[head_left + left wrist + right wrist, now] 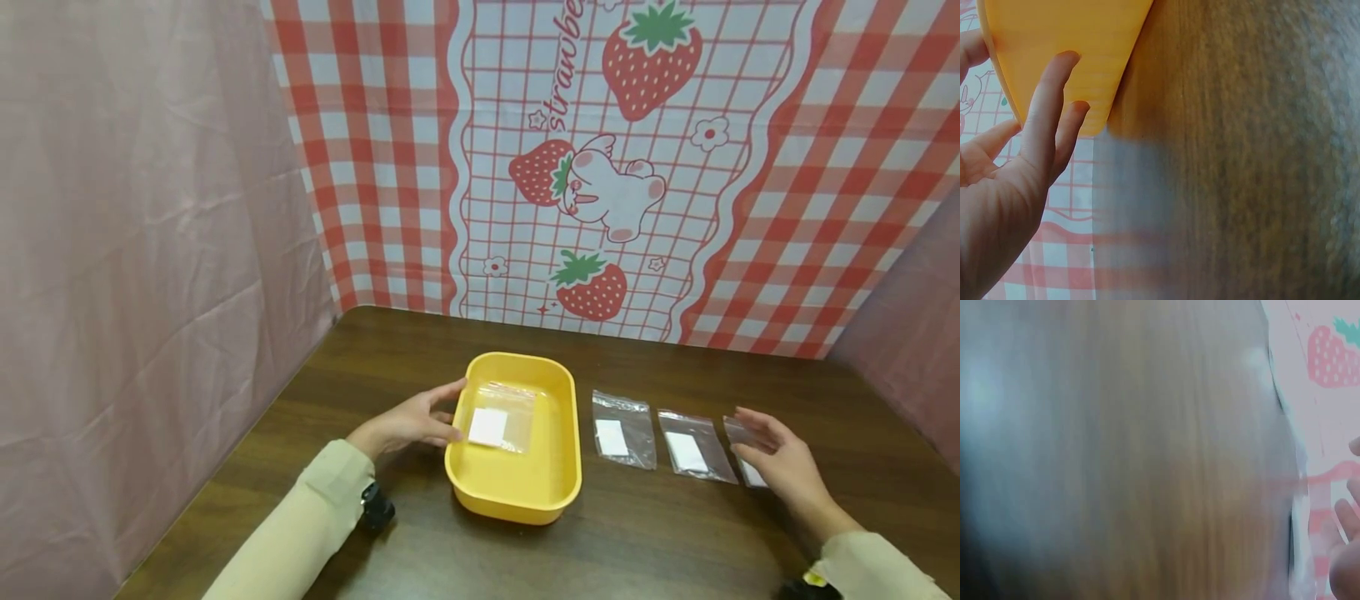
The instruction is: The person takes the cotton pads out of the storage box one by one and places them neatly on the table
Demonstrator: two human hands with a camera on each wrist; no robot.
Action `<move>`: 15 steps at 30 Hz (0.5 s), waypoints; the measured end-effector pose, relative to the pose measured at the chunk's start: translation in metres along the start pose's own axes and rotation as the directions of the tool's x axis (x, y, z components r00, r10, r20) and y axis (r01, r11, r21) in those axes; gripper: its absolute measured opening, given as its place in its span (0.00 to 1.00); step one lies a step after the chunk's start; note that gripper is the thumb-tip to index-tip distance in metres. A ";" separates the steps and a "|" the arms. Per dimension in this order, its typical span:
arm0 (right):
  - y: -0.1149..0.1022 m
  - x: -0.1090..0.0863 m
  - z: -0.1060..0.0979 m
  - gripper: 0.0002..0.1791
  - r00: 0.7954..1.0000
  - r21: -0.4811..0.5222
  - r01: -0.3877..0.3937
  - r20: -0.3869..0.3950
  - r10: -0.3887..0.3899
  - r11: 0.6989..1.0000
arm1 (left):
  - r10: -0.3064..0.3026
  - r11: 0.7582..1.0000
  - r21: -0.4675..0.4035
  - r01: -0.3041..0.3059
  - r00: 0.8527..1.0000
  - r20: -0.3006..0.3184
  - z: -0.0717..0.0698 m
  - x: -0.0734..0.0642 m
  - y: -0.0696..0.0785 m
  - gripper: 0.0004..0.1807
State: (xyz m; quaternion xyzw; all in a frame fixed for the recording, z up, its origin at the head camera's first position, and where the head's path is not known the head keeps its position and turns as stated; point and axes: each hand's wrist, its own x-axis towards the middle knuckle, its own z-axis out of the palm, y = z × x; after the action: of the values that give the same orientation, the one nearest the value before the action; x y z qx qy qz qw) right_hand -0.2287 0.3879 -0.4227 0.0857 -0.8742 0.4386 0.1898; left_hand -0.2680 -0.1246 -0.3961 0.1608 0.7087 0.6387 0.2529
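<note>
A yellow plastic tray [517, 498] stands on the table with a clear zip bag [516, 421] holding a white card inside it. At the tray's left side, my left hand [411, 421] has its fingers extended against the rim and outer wall; the left wrist view shows fingertips [1067, 59] on that wall. To the right lie three more clear bags with white cards: one nearest the tray [636, 433], a middle one [701, 450] and a right one [738, 429]. My right hand [787, 467] is over the right bag, partly hiding it, its fingers loosely bent.
The brown wooden table [360, 350] reaches back to a red-checked strawberry cloth [397, 167]. A pink curtain [165, 250] hangs on the left, and another pink cloth [900, 308] is on the right.
</note>
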 end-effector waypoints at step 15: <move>-0.030 0.004 0.042 0.25 0.997 0.197 -0.016 -0.074 0.031 0.980 | -0.011 1.000 0.002 0.011 1.000 -0.020 0.001 0.000 0.001 0.46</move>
State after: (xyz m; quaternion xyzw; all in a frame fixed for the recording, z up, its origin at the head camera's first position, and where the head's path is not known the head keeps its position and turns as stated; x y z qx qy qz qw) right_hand -0.2339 0.3366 -0.4219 0.0768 -0.8198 0.5277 0.2086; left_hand -0.2674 -0.1235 -0.3956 0.1510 0.7128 0.6380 0.2491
